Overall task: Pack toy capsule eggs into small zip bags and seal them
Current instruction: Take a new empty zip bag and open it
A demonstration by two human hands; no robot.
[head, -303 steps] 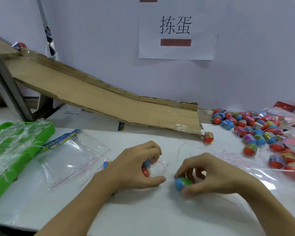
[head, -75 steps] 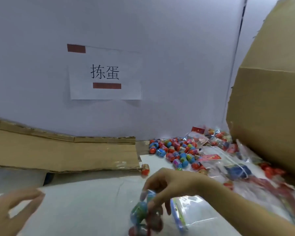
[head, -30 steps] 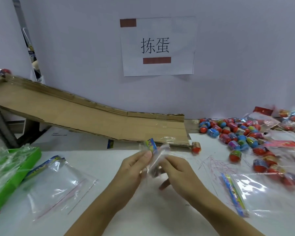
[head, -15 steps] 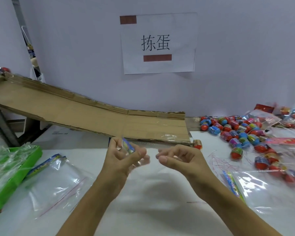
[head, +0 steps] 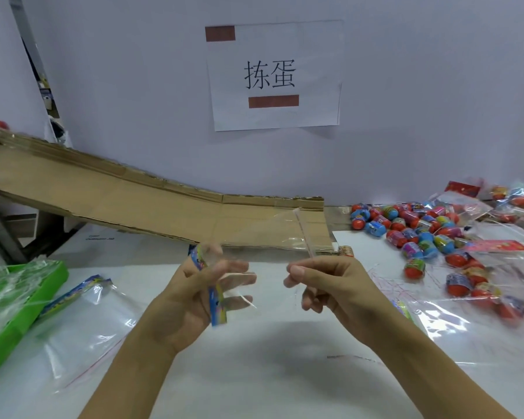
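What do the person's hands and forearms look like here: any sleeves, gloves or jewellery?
Both arms are bare to the frame's bottom edge: no sleeves show. The left hand and right hand wear no gloves, rings, watch or bracelet; fingernails are short and unpainted.

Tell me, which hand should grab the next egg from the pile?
Probably the right hand: the loose egg pile lies on its side. The left hand grips the zip bag by its printed header, so it can keep holding.

A small packing workstation: a white table, a makeshift cardboard chute at far left, a printed paper sign on the partition wall.
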